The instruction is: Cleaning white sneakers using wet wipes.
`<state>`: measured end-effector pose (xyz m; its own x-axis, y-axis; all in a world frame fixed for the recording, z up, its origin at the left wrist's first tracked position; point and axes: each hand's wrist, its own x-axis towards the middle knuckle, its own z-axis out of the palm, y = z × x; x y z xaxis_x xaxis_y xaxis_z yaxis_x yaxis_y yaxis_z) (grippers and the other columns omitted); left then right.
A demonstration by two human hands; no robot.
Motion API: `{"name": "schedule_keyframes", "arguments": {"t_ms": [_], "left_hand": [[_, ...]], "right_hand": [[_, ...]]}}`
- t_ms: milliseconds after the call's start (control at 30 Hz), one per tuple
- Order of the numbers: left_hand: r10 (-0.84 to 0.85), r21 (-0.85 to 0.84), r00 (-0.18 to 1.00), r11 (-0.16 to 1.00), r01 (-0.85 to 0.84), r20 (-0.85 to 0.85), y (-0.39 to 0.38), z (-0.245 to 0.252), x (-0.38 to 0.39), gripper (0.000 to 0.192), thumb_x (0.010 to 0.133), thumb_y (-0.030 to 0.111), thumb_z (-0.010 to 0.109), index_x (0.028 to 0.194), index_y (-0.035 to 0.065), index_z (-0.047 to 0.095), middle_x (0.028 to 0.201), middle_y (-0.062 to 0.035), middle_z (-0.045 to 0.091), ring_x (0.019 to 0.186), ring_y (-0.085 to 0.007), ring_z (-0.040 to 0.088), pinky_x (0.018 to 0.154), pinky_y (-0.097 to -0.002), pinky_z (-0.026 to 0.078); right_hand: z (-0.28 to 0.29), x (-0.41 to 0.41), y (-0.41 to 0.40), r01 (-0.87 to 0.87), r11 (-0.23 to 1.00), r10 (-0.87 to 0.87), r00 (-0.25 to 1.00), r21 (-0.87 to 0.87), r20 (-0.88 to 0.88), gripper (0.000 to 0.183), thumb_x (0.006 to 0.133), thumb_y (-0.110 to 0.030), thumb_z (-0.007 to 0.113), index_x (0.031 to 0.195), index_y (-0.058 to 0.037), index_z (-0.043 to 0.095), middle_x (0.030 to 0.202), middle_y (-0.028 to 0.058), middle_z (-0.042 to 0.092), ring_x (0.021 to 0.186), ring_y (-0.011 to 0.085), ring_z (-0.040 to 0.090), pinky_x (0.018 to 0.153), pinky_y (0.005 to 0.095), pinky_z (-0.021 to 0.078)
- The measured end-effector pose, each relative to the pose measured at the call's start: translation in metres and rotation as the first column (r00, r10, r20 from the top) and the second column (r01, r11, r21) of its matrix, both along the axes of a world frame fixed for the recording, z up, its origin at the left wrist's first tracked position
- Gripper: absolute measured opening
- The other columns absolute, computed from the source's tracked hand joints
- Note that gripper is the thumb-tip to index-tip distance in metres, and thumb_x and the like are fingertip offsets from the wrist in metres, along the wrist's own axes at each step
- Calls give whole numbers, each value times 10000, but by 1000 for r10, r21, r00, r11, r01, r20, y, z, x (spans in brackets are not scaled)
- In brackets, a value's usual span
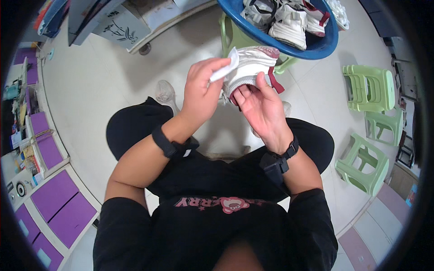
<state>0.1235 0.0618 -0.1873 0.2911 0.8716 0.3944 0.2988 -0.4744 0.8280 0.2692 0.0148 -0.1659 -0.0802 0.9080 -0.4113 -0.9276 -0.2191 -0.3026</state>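
Note:
In front of my knees is a white sneaker [251,69] with a grey knit collar, dark red lining and a red heel tab. The fingers of my right hand [262,111] are inside the shoe's opening, its thumb outside against the collar, and the shoe is held up on them. My left hand [203,86] pinches a folded white wipe or cloth [225,69] against the side of the sneaker. Beyond the shoe, a blue plastic basin [318,50] holds several shoes, among them a white sneaker [288,28] and a red-trimmed one [317,20].
A light green plastic stool [234,37] stands under the basin. To the right are stacked green stools [369,88] and a single stool [362,164]. Purple cabinets [64,206] line the left side. White crumpled material [338,15] lies beyond the basin.

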Motion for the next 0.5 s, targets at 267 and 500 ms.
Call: {"name": "schedule_keyframes", "arguments": {"t_ms": [267, 500], "left_hand": [[54, -488, 923, 860, 151, 380, -22, -18, 8, 359, 877, -13, 465, 1231, 30, 507, 1268, -124, 488, 1169, -194, 450, 988, -291, 334], [2, -464, 921, 864, 195, 390, -24, -9, 17, 407, 932, 45, 413, 1329, -21, 357, 1323, -109, 434, 1196, -150, 412, 1006, -269, 309]], "right_hand": [[-20, -9, 8, 23, 1000, -22, 999, -22, 34, 313, 881, -197, 566, 1147, -50, 489, 1119, 62, 550, 1061, 194, 502, 975, 367, 379], [-18, -11, 8, 18, 1000, -22, 966, 17, 257, 347, 906, -226, 520, 1197, -44, 466, 1173, 72, 529, 1104, 197, 477, 1005, 368, 339]]}}
